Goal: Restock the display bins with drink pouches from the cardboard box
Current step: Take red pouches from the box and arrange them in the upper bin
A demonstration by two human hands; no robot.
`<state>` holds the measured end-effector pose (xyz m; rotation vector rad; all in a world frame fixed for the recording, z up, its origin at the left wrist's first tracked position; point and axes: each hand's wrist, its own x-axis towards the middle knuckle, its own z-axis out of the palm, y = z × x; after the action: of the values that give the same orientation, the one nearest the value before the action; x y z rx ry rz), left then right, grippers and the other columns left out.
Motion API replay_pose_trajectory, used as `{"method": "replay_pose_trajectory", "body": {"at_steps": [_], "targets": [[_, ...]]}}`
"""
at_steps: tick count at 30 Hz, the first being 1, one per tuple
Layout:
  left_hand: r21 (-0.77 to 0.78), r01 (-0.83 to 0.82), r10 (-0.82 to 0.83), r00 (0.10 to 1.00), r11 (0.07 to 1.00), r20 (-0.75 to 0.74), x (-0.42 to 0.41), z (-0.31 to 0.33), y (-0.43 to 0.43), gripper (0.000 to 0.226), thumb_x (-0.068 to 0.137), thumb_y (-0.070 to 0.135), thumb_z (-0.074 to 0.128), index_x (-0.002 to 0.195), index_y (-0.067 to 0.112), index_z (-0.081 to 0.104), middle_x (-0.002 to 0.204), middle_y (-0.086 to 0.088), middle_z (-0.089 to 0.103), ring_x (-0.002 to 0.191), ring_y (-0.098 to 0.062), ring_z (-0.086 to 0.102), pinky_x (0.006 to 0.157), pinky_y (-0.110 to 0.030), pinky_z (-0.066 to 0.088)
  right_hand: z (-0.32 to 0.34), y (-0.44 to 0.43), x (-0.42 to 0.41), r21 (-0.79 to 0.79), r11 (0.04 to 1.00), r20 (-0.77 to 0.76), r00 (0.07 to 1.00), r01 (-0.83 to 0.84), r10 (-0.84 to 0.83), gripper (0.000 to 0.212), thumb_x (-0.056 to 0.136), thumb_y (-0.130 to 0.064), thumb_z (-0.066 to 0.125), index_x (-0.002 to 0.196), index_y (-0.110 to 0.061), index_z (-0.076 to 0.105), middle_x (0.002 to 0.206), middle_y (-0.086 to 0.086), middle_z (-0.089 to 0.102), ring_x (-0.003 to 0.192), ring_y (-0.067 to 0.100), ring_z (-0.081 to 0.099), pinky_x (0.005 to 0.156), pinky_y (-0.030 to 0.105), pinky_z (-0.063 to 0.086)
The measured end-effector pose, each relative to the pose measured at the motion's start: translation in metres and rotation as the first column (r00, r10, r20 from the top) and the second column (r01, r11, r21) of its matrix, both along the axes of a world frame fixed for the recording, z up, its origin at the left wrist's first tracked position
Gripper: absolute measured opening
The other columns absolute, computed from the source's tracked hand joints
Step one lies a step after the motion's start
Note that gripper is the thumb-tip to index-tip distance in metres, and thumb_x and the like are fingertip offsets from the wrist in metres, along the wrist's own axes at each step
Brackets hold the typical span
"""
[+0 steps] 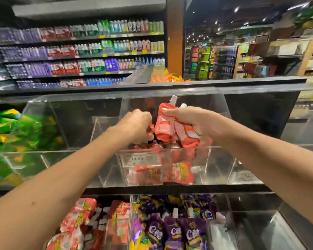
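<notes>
My right hand [193, 123] grips a bunch of red pouches [163, 123] above the middle bin [202, 159]; two spouts show. My left hand [137, 125] curls on another pouch's edge. Pouches look soft, light and slick, so grip below the spout. The bin holds several more, too blurred to count.

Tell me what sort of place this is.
Almost certainly a supermarket aisle: long shelves of bottled drinks, clear display bins with a price tag, and red drink pouches in the right hand.
</notes>
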<state>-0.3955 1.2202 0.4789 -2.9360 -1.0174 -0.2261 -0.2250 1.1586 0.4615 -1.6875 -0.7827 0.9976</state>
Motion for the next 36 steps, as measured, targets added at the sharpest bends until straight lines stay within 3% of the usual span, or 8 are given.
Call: {"method": "replay_pose_trajectory", "body": {"at_steps": [7, 12, 14, 18, 21, 25, 29, 36], "targets": [[0.2, 0.16, -0.089, 0.943, 0.967, -0.321, 0.027, -0.034, 0.027, 0.016, 0.087, 0.017, 0.068, 0.102, 0.013, 0.063, 0.111, -0.009, 0.066, 0.108, -0.032, 0.065, 0.078, -0.038, 0.051, -0.019, 0.007, 0.007, -0.103, 0.992, 0.0, 0.997, -0.079, 0.079, 0.051, 0.096, -0.042, 0.062, 0.13, -0.008, 0.045, 0.078, 0.005, 0.062, 0.04, 0.01, 0.055, 0.041, 0.023, 0.048], [0.175, 0.163, -0.075, 0.901, 0.971, -0.427, 0.032, -0.03, 0.038, 0.048, 0.085, 0.054, 0.07, 0.113, 0.017, 0.059, 0.11, -0.004, 0.061, 0.106, -0.022, 0.061, 0.083, -0.037, 0.051, -0.032, 0.018, 0.01, -0.07, 0.997, 0.0, 0.999, -0.038, 0.038, 0.041, 0.094, -0.046, 0.062, 0.11, -0.009, 0.053, 0.084, 0.006, 0.063, 0.05, 0.011, 0.061, 0.052, 0.026, 0.053], [0.006, 0.133, -0.12, 0.917, 0.991, -0.381, 0.028, -0.02, 0.043, 0.056, 0.075, 0.071, 0.069, 0.099, 0.021, 0.061, 0.093, 0.003, 0.061, 0.092, -0.02, 0.059, 0.079, -0.036, 0.053, -0.029, 0.023, 0.008, -0.041, 0.997, -0.074, 0.996, -0.058, 0.055, 0.038, 0.094, -0.047, 0.059, 0.105, -0.011, 0.056, 0.079, 0.004, 0.06, 0.055, 0.011, 0.06, 0.055, 0.023, 0.049], [-0.138, 0.192, -0.206, 0.974, 0.972, -0.094, 0.023, -0.018, 0.049, 0.048, 0.066, 0.068, 0.078, 0.087, 0.028, 0.062, 0.085, 0.008, 0.068, 0.083, -0.019, 0.063, 0.064, -0.034, 0.051, -0.03, 0.036, 0.003, -0.038, 0.999, -0.203, 0.979, 0.024, -0.032, 0.049, 0.097, -0.049, 0.053, 0.127, -0.009, 0.056, 0.101, 0.004, 0.063, 0.092, 0.016, 0.063, 0.097, 0.03, 0.049], [-0.233, 0.184, -0.203, 0.977, 0.955, -0.061, 0.025, -0.02, 0.052, 0.047, 0.066, 0.066, 0.079, 0.091, 0.029, 0.066, 0.091, 0.007, 0.07, 0.088, -0.018, 0.065, 0.078, -0.038, 0.055, -0.033, 0.04, 0.004, -0.056, 0.998, -0.247, 0.967, 0.041, -0.054, 0.043, 0.101, -0.045, 0.05, 0.119, -0.006, 0.06, 0.094, 0.007, 0.071, 0.076, 0.018, 0.072, 0.076, 0.029, 0.06], [-0.224, 0.156, -0.183, 0.977, 0.962, -0.108, 0.029, -0.039, 0.056, 0.06, 0.071, 0.064, 0.076, 0.118, 0.031, 0.058, 0.109, 0.013, 0.059, 0.106, -0.014, 0.055, 0.091, -0.034, 0.048, -0.037, 0.039, 0.013, -0.118, 0.99, -0.148, 0.984, 0.082, -0.099, 0.041, 0.099, -0.041, 0.054, 0.12, -0.006, 0.061, 0.099, 0.007, 0.071, 0.092, 0.022, 0.069, 0.099, 0.04, 0.052], [-0.27, 0.096, -0.153, 0.968, 0.958, -0.2, 0.036, -0.047, 0.06, 0.083, 0.045, 0.089, 0.063, 0.113, 0.041, 0.058, 0.11, 0.012, 0.061, 0.108, -0.021, 0.057, 0.096, -0.049, 0.05, -0.033, 0.033, 0.011, -0.194, 0.976, -0.07, 0.991, 0.099, -0.114, 0.032, 0.1, -0.038, 0.055, 0.11, -0.009, 0.06, 0.078, 0.006, 0.071, 0.065, 0.018, 0.069, 0.065, 0.031, 0.06], [-0.007, 0.168, -0.162, 0.942, 0.986, -0.295, 0.028, -0.038, 0.059, 0.051, 0.076, 0.03, 0.082, 0.12, 0.024, 0.057, 0.111, -0.002, 0.059, 0.102, -0.026, 0.06, 0.084, -0.042, 0.055, -0.032, 0.033, 0.006, -0.256, 0.956, 0.064, 0.989, 0.144, -0.132, 0.037, 0.095, -0.051, 0.056, 0.103, -0.015, 0.061, 0.069, 0.0, 0.061, 0.059, 0.015, 0.058, 0.054, 0.025, 0.048]]}}
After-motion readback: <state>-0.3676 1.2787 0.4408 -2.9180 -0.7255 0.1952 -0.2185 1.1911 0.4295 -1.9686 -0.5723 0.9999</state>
